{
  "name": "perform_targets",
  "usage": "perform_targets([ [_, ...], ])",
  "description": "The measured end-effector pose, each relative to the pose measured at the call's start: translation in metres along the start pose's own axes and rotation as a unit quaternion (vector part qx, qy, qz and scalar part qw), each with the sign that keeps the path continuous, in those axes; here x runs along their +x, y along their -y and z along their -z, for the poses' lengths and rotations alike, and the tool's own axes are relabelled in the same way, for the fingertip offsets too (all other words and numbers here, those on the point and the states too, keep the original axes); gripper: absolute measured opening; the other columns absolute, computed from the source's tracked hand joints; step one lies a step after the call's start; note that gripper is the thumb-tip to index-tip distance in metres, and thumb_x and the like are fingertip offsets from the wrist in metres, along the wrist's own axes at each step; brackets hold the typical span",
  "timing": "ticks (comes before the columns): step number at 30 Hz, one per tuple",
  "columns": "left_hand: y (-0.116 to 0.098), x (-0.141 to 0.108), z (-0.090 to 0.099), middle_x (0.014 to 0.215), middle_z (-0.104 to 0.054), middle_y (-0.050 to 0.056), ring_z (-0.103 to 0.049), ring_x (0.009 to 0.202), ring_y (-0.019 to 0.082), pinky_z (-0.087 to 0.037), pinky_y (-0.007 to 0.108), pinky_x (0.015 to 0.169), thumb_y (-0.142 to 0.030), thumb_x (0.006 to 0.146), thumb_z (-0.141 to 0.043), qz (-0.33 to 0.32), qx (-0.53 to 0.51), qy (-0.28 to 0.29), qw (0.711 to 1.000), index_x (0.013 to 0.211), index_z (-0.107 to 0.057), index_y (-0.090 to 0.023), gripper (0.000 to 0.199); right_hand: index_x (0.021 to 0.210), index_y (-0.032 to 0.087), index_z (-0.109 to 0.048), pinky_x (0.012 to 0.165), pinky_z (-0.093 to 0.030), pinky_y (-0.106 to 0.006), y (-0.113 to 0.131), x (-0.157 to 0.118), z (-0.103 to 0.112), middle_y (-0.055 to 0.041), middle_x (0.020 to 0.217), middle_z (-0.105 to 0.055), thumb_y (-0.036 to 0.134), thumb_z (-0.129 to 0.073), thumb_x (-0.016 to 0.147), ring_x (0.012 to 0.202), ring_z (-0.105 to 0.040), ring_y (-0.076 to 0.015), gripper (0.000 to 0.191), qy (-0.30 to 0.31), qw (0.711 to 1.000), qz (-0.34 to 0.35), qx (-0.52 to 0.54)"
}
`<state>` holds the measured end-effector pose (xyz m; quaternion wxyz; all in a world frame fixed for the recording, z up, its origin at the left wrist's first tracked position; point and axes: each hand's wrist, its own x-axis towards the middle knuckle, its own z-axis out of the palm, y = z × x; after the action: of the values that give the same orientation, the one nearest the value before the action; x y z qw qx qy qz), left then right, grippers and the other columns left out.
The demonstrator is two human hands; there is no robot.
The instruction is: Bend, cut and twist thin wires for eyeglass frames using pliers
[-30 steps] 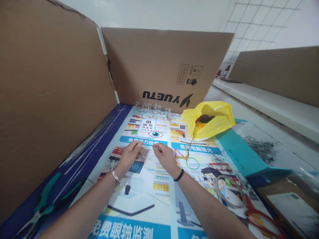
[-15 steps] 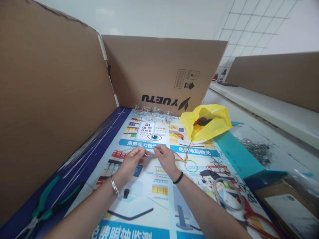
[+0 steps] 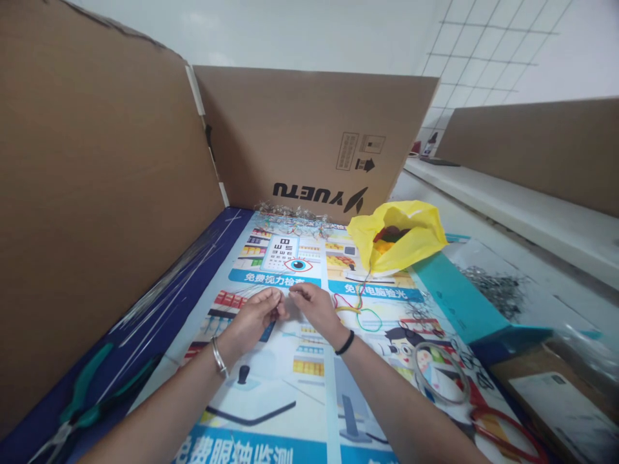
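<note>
Close together over the printed poster sheet (image 3: 271, 380), my two hands work at the middle of the table. My left hand (image 3: 264, 312), with a silver bangle at the wrist, is closed, thumb against curled fingers. Just to its right, my right hand (image 3: 316, 310), with a black band at the wrist, has its thumb and fingers pinched together. Whatever sits in the fingertips is too thin or small to make out. Beside my right hand lie loops of coloured thread (image 3: 370, 320), trailing from a yellow bag (image 3: 418, 235) with red, dark and yellow contents.
Pliers with green handles (image 3: 87, 386) and long thin wires (image 3: 164, 283) lie at left. Right are a roll of tape (image 3: 420, 377), red-handled scissors (image 3: 507, 435), and a pile of short wires (image 3: 493, 287). Cardboard panels (image 3: 290, 129) stand behind and left; twisted wire pieces (image 3: 294, 212) lie at the back.
My right hand has shifted slightly left, nearer my left hand. The left hand's fingers have curled in more. The whole view has moved slightly.
</note>
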<state>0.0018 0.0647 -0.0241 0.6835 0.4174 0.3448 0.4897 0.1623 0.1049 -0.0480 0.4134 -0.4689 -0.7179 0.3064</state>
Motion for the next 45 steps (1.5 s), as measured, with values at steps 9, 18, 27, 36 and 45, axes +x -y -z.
perform_targets([
  [9, -0.002, 0.000, 0.002, 0.062, -0.047, -0.001, -0.051, 0.059, 0.010, -0.038, 0.020, 0.057, -0.034, 0.082, -0.057, 0.018, 0.001, 0.016, 1.000, 0.074, -0.054, -0.016, 0.020, 0.076, 0.021, -0.067, 0.072, -0.044, -0.025, 0.010, 0.000, 0.005, -0.0003, 0.080, -0.069, 0.022, -0.052, 0.081, 0.076, -0.061, -0.0144, 0.016, 0.007, 1.000, 0.006, -0.025],
  [18, -0.003, 0.001, 0.003, 0.061, -0.046, -0.002, -0.049, 0.057, 0.009, -0.037, 0.020, 0.056, -0.038, 0.078, -0.061, 0.032, -0.002, 0.004, 0.999, 0.073, -0.052, -0.016, 0.024, 0.072, 0.021, -0.064, 0.067, -0.043, -0.026, 0.007, 0.000, 0.006, 0.0006, 0.074, -0.067, 0.026, -0.051, 0.080, 0.071, -0.060, -0.0149, 0.016, -0.009, 1.000, -0.009, 0.020],
  [27, -0.006, 0.001, 0.001, 0.057, -0.045, -0.004, -0.048, 0.051, 0.009, -0.037, 0.019, 0.051, -0.038, 0.076, -0.063, 0.030, 0.021, -0.046, 0.998, 0.072, -0.052, -0.017, 0.024, 0.076, 0.020, -0.067, 0.068, -0.044, -0.025, 0.007, -0.002, 0.005, -0.0003, 0.076, -0.066, 0.023, -0.051, 0.081, 0.072, -0.059, -0.0142, 0.016, 0.003, 1.000, 0.017, 0.003],
  [36, -0.005, 0.001, 0.000, 0.056, -0.047, -0.003, -0.046, 0.051, 0.009, -0.036, 0.020, 0.051, -0.036, 0.077, -0.061, 0.016, 0.065, -0.040, 0.997, 0.069, -0.052, -0.017, 0.023, 0.098, 0.026, -0.068, 0.084, -0.047, -0.032, 0.005, -0.005, 0.002, -0.0022, 0.099, -0.070, 0.025, -0.051, 0.085, 0.093, -0.063, -0.0171, 0.021, 0.007, 0.998, 0.065, 0.014],
  [45, -0.003, 0.003, -0.001, 0.054, -0.047, -0.003, -0.046, 0.050, 0.009, -0.034, 0.020, 0.050, -0.039, 0.075, -0.063, 0.002, 0.083, -0.063, 0.995, 0.065, -0.051, -0.017, 0.027, 0.096, 0.026, -0.069, 0.082, -0.047, -0.032, 0.002, -0.004, 0.002, -0.0014, 0.094, -0.070, 0.024, -0.049, 0.086, 0.089, -0.063, -0.0161, 0.022, 0.015, 0.996, 0.089, -0.017],
])
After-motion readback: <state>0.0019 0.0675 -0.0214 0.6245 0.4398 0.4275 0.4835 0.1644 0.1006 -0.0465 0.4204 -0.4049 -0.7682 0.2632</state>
